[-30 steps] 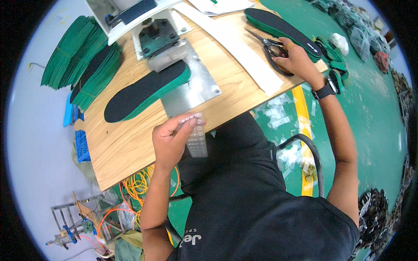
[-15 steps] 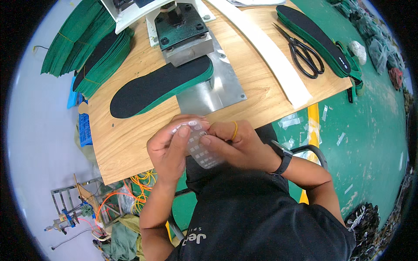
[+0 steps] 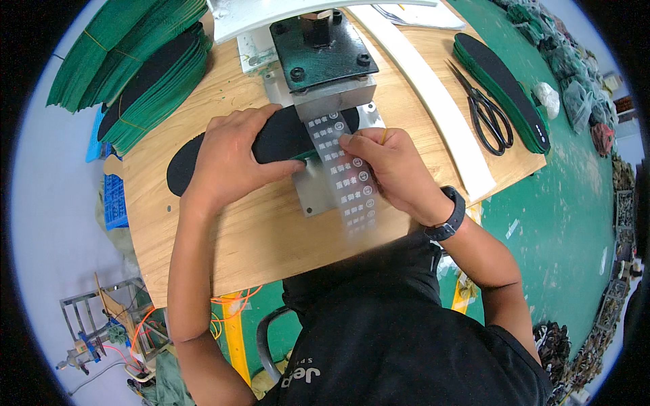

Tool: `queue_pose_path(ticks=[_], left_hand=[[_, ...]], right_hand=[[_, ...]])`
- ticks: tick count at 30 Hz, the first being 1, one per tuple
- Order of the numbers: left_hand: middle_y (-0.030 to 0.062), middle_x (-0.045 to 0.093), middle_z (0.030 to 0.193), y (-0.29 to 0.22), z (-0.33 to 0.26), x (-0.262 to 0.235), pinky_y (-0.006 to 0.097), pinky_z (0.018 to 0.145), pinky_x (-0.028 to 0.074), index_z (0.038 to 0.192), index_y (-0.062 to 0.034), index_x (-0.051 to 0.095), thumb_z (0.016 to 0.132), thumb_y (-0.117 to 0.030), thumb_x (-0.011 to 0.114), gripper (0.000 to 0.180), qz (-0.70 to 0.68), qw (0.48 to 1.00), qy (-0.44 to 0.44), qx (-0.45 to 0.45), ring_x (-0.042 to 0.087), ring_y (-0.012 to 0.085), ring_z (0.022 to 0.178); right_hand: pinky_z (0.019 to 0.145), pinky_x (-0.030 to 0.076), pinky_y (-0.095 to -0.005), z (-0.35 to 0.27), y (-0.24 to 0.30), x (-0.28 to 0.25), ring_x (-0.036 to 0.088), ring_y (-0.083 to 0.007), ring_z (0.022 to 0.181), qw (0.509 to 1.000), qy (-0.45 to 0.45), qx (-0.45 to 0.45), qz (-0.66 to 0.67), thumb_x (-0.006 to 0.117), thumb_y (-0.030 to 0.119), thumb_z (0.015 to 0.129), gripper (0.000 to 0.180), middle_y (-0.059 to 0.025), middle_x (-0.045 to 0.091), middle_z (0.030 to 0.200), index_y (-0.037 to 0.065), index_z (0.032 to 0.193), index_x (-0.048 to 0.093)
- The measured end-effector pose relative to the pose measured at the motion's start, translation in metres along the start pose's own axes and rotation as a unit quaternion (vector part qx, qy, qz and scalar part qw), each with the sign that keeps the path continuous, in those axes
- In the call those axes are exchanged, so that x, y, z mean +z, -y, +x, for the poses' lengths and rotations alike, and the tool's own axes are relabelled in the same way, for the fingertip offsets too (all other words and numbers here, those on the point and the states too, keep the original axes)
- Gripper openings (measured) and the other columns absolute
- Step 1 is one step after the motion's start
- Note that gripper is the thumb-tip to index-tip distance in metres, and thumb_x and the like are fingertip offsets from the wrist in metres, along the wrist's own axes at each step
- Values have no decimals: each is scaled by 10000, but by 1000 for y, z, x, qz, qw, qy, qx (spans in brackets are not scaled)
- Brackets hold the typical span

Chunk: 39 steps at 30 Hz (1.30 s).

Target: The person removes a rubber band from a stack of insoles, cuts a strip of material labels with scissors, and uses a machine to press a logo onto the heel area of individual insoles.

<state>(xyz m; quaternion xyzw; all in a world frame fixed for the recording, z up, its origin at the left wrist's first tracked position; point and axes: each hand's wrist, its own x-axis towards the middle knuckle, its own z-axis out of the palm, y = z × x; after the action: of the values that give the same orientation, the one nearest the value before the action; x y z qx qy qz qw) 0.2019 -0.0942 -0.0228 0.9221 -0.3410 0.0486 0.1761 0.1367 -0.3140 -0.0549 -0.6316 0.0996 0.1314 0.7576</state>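
Observation:
A black-topped insole stack with green edges lies on the table, its right end beneath the metal block of a press. My left hand straddles it, thumb along the near edge and fingers at the far edge, gripping it across its width. Between the thumb and fingers of my right hand is a clear transfer film strip with rows of white print. The strip's top end lies over the insole beside the block; its lower end hangs toward me, blurred.
Bundled green-and-black insoles stand at the far left. A curved white strip, black scissors and another insole stack occupy the right side. Papers lie at the back. Bagged material lines the green floor at right.
Both hands have moved forward from near my lap to the press. My left hand has let go of the film and taken hold of the insole stack; my right hand has brought the film over it.

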Motion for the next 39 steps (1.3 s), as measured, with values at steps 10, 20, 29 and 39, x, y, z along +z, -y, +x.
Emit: queue_pose_path(ticks=[10, 20, 29, 39], left_hand=[[169, 616, 1081, 4, 1, 0, 396, 924, 409, 1201, -56, 565, 580, -326, 811, 720, -15, 999, 11, -31, 541, 355, 1005], [180, 613, 1104, 5, -2, 2, 373, 959, 381, 1187, -24, 572, 605, -403, 786, 726, -10, 1000, -9, -13, 552, 325, 1057], [121, 600, 1132, 9, -7, 4, 369, 962, 383, 1080, -51, 593, 612, -259, 804, 554, -94, 991, -77, 48, 527, 300, 1105], [162, 621, 856, 14, -12, 13, 366, 761, 476, 907, -21, 595, 690, -124, 665, 251, -118, 981, -142, 66, 599, 329, 855]], right_hand=[[402, 362, -210, 2, -2, 2, 522, -87, 452, 998, 8, -10, 54, 582, 196, 884, 249, -42, 592, 604, 3, 729, 619], [429, 387, -206, 1, -4, 10, 531, -78, 488, 997, -8, -43, 65, 560, 181, 913, 245, -43, 603, 629, -2, 763, 627], [466, 427, -181, -6, -3, -3, 561, -69, 516, 998, 42, -24, 44, 553, 181, 928, 221, -28, 628, 699, 10, 814, 633], [499, 424, -238, -36, -3, 10, 534, -87, 548, 974, 6, -160, -162, 534, 191, 925, 282, -18, 570, 617, 5, 723, 600]])
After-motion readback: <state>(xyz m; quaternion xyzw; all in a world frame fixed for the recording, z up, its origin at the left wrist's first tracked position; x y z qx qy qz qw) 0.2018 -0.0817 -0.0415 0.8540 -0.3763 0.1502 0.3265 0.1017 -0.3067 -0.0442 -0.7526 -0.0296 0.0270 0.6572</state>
